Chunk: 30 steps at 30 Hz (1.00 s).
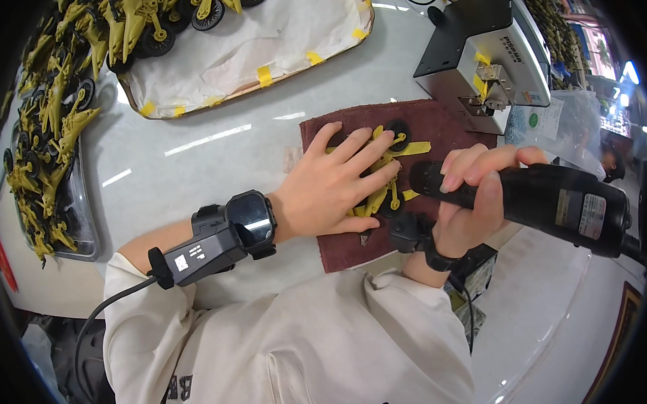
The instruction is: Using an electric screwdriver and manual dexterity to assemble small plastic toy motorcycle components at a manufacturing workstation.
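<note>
My left hand [331, 181] lies with its fingers spread over a yellow toy vehicle [390, 177] with black wheels, pressing it against a dark red cloth [346, 254]. Part of the toy is hidden under the fingers. My right hand [474, 200] is wrapped round a thick black corded power tool [551, 203]. The tool's front end points left, close beside the toy; whether the two touch I cannot tell. A strip of yellow tape [416, 147] shows at the toy's far side.
A paper-lined tray [221, 63] with yellow tape on its rim stands at the back left. Several yellow toys [134, 21] lie piled there, with more in a clear tray [87, 229] at the left. A black and silver boxy machine [478, 58] stands beyond the cloth.
</note>
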### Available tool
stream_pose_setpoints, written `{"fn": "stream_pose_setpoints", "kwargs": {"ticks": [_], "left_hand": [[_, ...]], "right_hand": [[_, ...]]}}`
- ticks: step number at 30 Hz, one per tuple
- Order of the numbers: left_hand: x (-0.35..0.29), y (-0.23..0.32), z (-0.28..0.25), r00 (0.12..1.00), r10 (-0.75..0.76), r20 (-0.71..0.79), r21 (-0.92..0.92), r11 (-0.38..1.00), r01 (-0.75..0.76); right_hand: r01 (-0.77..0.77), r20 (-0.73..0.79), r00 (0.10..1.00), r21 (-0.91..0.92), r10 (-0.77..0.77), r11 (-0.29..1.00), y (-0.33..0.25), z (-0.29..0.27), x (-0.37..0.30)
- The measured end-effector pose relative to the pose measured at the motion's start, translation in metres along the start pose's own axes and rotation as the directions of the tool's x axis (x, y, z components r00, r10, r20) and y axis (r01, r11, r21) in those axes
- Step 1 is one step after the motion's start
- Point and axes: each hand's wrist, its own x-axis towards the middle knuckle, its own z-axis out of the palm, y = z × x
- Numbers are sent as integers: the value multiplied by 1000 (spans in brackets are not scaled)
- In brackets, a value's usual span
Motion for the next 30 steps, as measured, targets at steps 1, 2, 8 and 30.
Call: {"fn": "stream_pose_setpoints", "kwargs": {"ticks": [1,2,8,30], "left_hand": [[-1,-1,0,1000,2,-1,6,1000,-2],[-2,-1,1,1000,7,-13,10,1000,-7],[0,2,1,999,25,-26,18,1000,-25],[-4,3,-1,996,41,-76,-3,999,-41]], "right_hand": [[-15,29,999,-8,15,1000,-1,-1,1],[32,59,998,-23,-30,999,-1,-10,5],[330,-358,829,-306,-429,893,-26,-38,104],[116,124,986,-14,-114,993,-8,17,7]]}}
